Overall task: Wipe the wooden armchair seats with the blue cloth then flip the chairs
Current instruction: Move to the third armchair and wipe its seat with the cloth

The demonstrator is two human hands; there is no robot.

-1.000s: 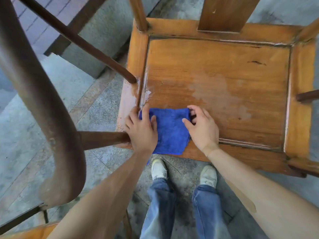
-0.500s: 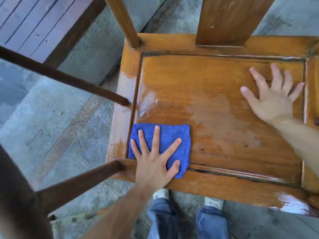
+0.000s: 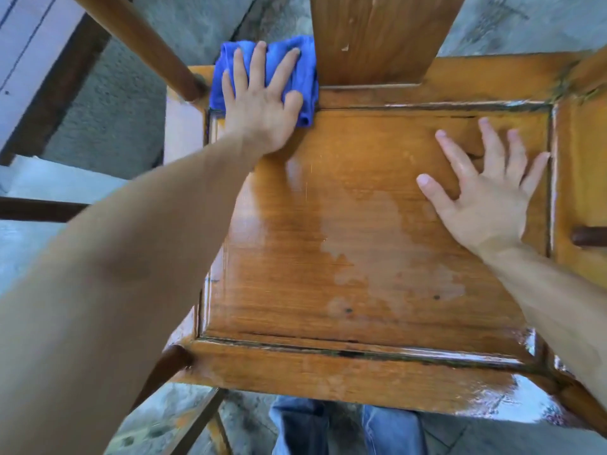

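Head camera, looking down. What do you see?

— A wooden chair seat (image 3: 328,251), orange-brown and shiny. It looks wet in places, and a pale patch sits in the middle.

— Where is the blue cloth (image 3: 289,70)?

— At the far left corner of the seat, bunched up on the back rail. It sits between a round chair post (image 3: 141,37) on the left and the flat back board (image 3: 377,37) on the right. It touches the board's edge.

— Which hand is on it?

— The left hand (image 3: 259,103). It lies flat on top of the cloth with the fingers spread wide. It presses down and does not pinch or grab the cloth. The palm hangs over onto the seat.

— And the other hand?

— The right hand (image 3: 486,198) is flat on the bare wood, on the right side of the seat. Its fingers are spread wide too. It has nothing in it. It is well apart from the cloth.

— Are the arms in view?

— Yes. Both bare arms reach in from the bottom. The left one is big and blurry.

— What is under the chair?

— Grey stone floor (image 3: 115,126). Blue jeans (image 3: 345,428) show just past the front edge of the seat.

— Anything else?

— A dark wooden rod (image 3: 588,236) pokes in at the right edge. Another dark rod (image 3: 33,210) shows at the left, behind the arm.
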